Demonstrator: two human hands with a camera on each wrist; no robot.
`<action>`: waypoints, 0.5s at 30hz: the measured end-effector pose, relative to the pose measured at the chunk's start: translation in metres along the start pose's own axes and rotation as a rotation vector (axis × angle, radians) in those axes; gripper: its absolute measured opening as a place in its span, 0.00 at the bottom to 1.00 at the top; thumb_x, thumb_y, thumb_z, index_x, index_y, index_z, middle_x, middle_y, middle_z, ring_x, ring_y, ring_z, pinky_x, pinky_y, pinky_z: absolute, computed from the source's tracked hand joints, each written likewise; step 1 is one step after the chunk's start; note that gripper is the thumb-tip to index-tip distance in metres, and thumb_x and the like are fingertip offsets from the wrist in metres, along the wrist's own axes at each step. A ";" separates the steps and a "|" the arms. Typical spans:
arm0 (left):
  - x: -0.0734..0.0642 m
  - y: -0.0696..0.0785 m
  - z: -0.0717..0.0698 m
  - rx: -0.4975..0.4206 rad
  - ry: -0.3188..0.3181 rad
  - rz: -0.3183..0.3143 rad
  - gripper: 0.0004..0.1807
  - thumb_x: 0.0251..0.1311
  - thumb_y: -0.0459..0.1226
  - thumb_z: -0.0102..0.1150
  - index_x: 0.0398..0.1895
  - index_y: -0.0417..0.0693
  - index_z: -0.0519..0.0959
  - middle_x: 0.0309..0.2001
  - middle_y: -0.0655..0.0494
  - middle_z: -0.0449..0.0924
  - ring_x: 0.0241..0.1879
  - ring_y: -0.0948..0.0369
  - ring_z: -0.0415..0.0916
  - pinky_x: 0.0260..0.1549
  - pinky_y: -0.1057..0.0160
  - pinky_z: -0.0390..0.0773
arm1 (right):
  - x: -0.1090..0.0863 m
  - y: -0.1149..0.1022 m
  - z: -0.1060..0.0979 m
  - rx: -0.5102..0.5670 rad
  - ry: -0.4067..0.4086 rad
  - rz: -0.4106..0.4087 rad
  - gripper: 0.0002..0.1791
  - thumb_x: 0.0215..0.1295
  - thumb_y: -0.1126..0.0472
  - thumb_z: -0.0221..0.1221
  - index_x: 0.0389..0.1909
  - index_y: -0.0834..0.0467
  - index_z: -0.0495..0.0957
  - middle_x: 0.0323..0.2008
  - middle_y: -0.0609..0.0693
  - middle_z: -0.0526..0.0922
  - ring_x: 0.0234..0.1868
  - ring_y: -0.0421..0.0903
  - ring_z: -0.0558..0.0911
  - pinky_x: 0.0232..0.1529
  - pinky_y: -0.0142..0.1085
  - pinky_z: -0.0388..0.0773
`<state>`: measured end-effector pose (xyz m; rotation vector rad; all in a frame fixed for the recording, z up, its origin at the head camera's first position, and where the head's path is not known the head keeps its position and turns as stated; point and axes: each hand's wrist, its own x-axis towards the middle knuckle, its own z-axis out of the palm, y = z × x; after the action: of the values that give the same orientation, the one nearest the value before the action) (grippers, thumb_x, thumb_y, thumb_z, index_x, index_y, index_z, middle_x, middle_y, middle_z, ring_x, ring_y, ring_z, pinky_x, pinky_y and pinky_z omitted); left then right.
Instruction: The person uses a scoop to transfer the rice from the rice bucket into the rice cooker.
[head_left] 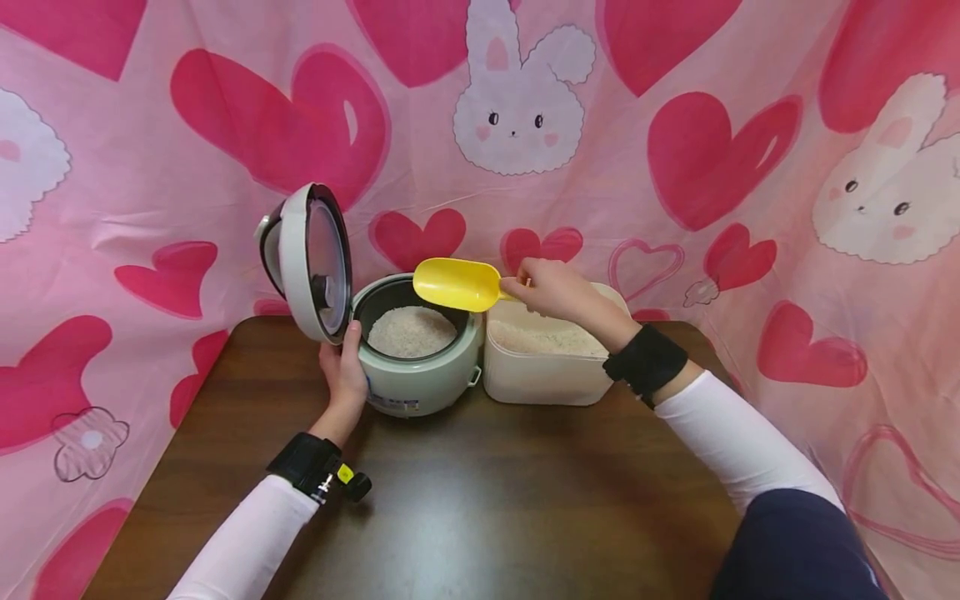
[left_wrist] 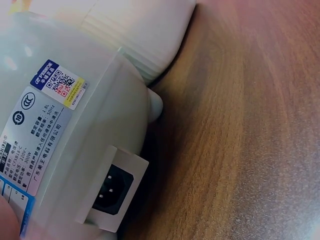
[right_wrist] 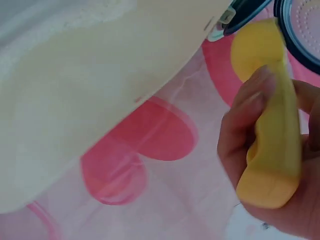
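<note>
A pale green rice cooker (head_left: 420, 390) has its lid (head_left: 297, 267) raised on the left, and white rice (head_left: 411, 333) lies in its dark inner pot. My left hand (head_left: 347, 379) rests against the cooker's left side below the lid, thumb pointing up; its other fingers are mostly hidden. Above the pot's right rim, my right hand (head_left: 561, 293) grips the handle of a yellow scoop (head_left: 453, 283). The scoop's bowl points left, its inside faces me and shows no rice. In the right wrist view the fingers curl round the handle (right_wrist: 277, 145).
A white bin (head_left: 543, 385) holding more rice (head_left: 551, 337) stands close by the cooker's right side. The left wrist view shows labels (left_wrist: 60, 84) and a power socket (left_wrist: 114, 190) on the cooker. Behind the brown table (head_left: 480, 500) hangs a pink cloth (head_left: 420, 183).
</note>
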<state>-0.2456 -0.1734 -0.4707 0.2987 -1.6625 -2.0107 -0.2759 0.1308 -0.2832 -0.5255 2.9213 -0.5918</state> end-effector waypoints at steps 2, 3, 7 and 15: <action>-0.001 0.000 0.000 0.001 -0.003 -0.006 0.29 0.73 0.45 0.54 0.72 0.39 0.71 0.71 0.44 0.73 0.70 0.55 0.67 0.74 0.58 0.61 | -0.004 0.010 -0.002 0.071 -0.047 0.023 0.22 0.77 0.43 0.56 0.42 0.61 0.77 0.29 0.55 0.81 0.27 0.52 0.78 0.32 0.38 0.82; -0.001 -0.001 0.000 0.001 -0.003 -0.006 0.29 0.73 0.45 0.54 0.72 0.39 0.71 0.71 0.44 0.73 0.70 0.55 0.67 0.74 0.58 0.61 | -0.007 0.014 -0.003 0.105 -0.069 0.036 0.22 0.77 0.43 0.55 0.42 0.61 0.77 0.30 0.57 0.82 0.27 0.52 0.79 0.32 0.39 0.83; -0.001 -0.002 -0.001 0.002 -0.002 -0.006 0.30 0.73 0.45 0.54 0.72 0.39 0.71 0.71 0.44 0.73 0.70 0.55 0.67 0.74 0.57 0.61 | -0.016 0.033 -0.008 0.183 -0.099 0.043 0.22 0.78 0.44 0.54 0.42 0.62 0.78 0.27 0.58 0.81 0.23 0.52 0.75 0.27 0.39 0.81; 0.003 -0.002 -0.001 -0.007 0.008 0.000 0.29 0.73 0.45 0.55 0.71 0.39 0.72 0.70 0.44 0.74 0.69 0.56 0.68 0.73 0.60 0.61 | -0.030 0.058 -0.020 0.282 -0.092 0.046 0.22 0.80 0.47 0.53 0.61 0.59 0.78 0.29 0.58 0.79 0.23 0.52 0.75 0.25 0.37 0.79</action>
<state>-0.2481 -0.1754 -0.4723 0.3036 -1.6509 -2.0122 -0.2693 0.1992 -0.2866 -0.4359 2.6930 -0.9275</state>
